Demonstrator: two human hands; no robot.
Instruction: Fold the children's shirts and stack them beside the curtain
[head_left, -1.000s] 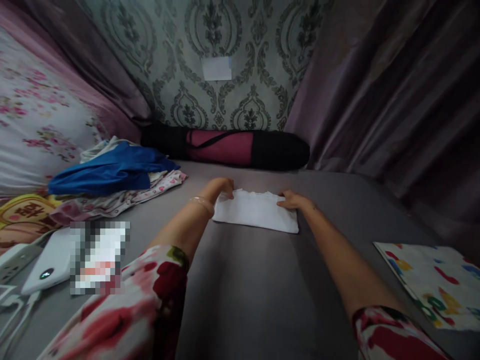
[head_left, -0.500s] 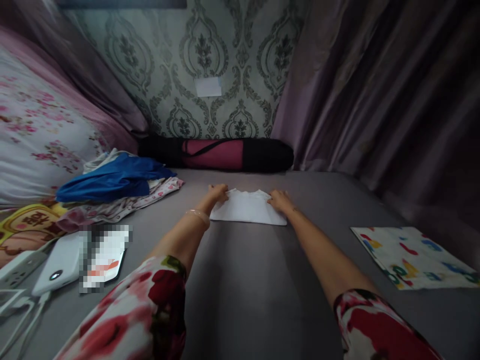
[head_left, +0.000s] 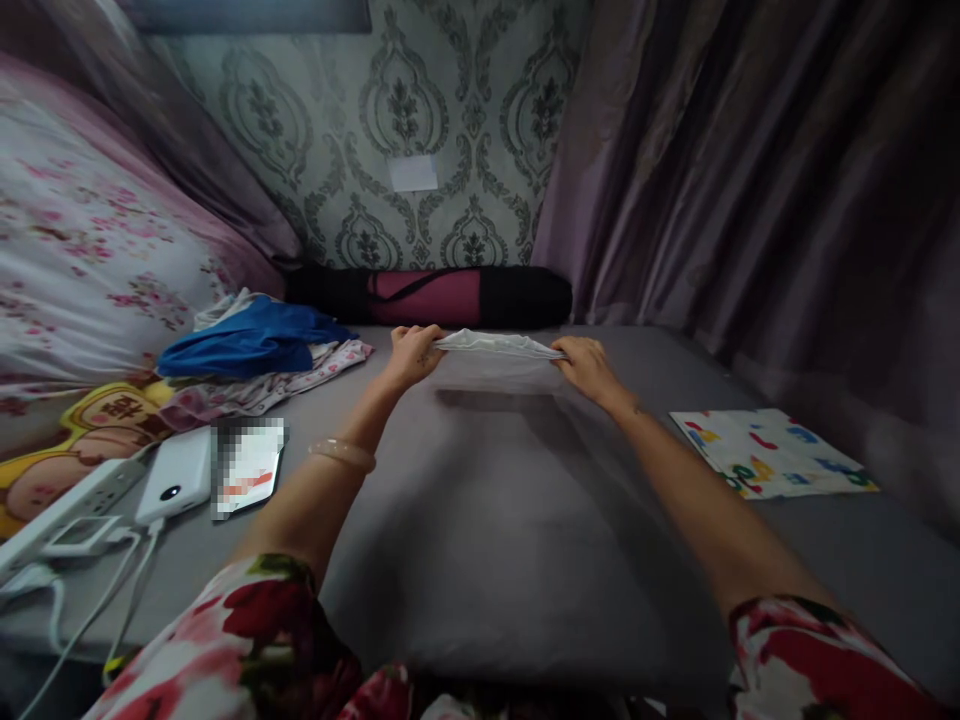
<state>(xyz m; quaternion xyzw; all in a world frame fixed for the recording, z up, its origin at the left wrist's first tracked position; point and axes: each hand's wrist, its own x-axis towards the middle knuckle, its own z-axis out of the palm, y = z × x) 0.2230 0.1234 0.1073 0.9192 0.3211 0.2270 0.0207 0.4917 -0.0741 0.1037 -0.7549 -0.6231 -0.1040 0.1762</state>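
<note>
Plainly, both hands have a clenched grip: the left hand (head_left: pixel 415 356) grasps one end of the white cloth (head_left: pixel 496 344), the right hand (head_left: pixel 587 370) the other, holding it drawn out between them above the bed (head_left: pixel 487 540). Some fingertips are hidden, and the cloth's lower part is blurred, perhaps hanging down. Both arms (head_left: pixel 679 470) reach forward, knuckles up, sleeves (head_left: pixel 251 640) cut off at the bottom.

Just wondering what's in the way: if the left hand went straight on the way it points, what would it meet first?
Probably the long black-and-maroon bag by the wall, beyond the white cloth the left hand holds; depth is unclear, so the hand might pass above.
</note>
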